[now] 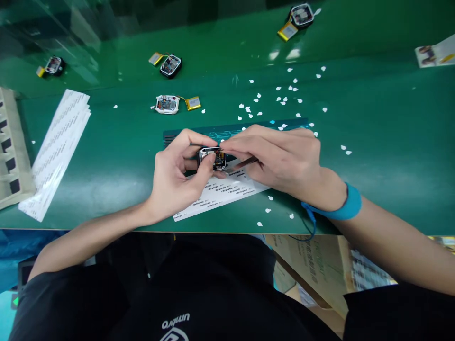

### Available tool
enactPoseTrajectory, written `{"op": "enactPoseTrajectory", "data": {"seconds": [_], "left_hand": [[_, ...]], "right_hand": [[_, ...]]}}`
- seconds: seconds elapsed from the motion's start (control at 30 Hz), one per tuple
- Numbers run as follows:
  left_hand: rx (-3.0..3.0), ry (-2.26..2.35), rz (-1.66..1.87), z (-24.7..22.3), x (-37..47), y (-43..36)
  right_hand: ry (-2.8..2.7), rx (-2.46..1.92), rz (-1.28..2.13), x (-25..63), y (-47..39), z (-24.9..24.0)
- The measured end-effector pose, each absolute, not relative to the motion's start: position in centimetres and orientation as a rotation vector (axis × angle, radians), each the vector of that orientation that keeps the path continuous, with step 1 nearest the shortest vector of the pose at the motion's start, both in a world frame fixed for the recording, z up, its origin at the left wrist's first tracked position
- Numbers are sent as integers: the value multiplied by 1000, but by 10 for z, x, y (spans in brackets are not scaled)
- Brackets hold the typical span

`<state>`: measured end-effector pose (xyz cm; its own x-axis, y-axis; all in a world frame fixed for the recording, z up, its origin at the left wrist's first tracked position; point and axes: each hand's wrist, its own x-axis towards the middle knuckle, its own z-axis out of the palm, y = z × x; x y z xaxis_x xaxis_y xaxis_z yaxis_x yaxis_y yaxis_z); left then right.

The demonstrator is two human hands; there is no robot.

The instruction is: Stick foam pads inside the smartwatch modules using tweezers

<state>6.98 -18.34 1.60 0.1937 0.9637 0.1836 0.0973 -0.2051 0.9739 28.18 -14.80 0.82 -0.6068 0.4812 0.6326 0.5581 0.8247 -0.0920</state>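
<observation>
My left hand (181, 173) grips a small open watch-like case (221, 163) with a circuit board inside, its thumb lying over the board and fingers around the far side. At the case's upper right corner, the fingertips of my right hand (280, 154) are pinched together, touching the rim; whether a small part is between them is hidden. Metal tweezers (245, 164) are tucked in that same hand, pointing toward the case. Beneath both hands lies a white printed adhesive sheet (227, 192), over a dark teal mat (170, 136).
Several open cases with yellow batteries, including a white one (167, 104) and a black one (170, 66), lie beyond. Small white round tabs (279, 99) are scattered to the right. White sheets (57, 151) and a beige tray (14, 156) are at left. A blue wrist strap (351, 202) trails a cord.
</observation>
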Motion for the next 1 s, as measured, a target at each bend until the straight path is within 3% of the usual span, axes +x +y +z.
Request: {"op": "enactPoseTrajectory", "data": {"seconds": [0.3,0.67,0.83,1.0], "left_hand": [[1609,1091,1326,9,74,-187],[1611,909,1297,9,71,-182],[1657,888,1250,12,69,-180],[2076,652,974,17,64,-180]], "right_hand": [[-2294,-707,-4,277,-157,4],[-1761,-926,1130,263,-153,18],[-1687,-964,1150,265,-149,23],[-1731,-960,1044,286,-133,37]]}}
